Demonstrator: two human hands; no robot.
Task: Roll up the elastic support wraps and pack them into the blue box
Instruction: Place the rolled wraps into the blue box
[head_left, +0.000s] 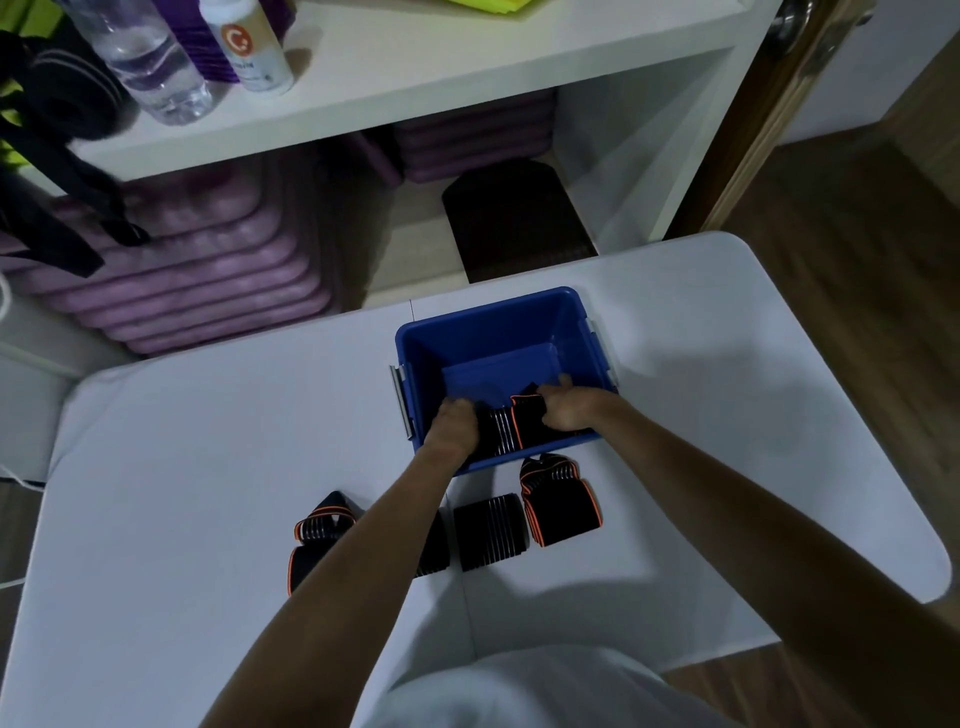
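— Between the two hands, low inside the blue box (415, 353), there is a rolled wrap (511, 428). Do you see it?

— Yes. The left hand (453, 427) presses on its left end and the right hand (563, 410) has curled fingers over its right end, so both hands hold the same roll. It is black with an orange edge.

— How does it lie?

— Its long axis goes from one hand to the other, along the near wall of the box. I cannot tell if it already touches the floor of the box; the hands hide this.

— And the other wraps?

— They are behind the grip, toward the person, on the white table (208, 441). One orange-edged wrap (561, 506) lies just outside the near wall, below the right hand. A flat black one (491, 532) is beside it. A third (317, 535) is partly hidden under the left forearm.

— So which hand goes next?

— I think the right one, because the orange-edged wrap is nearest to it. But first both hands must let go of this roll, and it may loosen.
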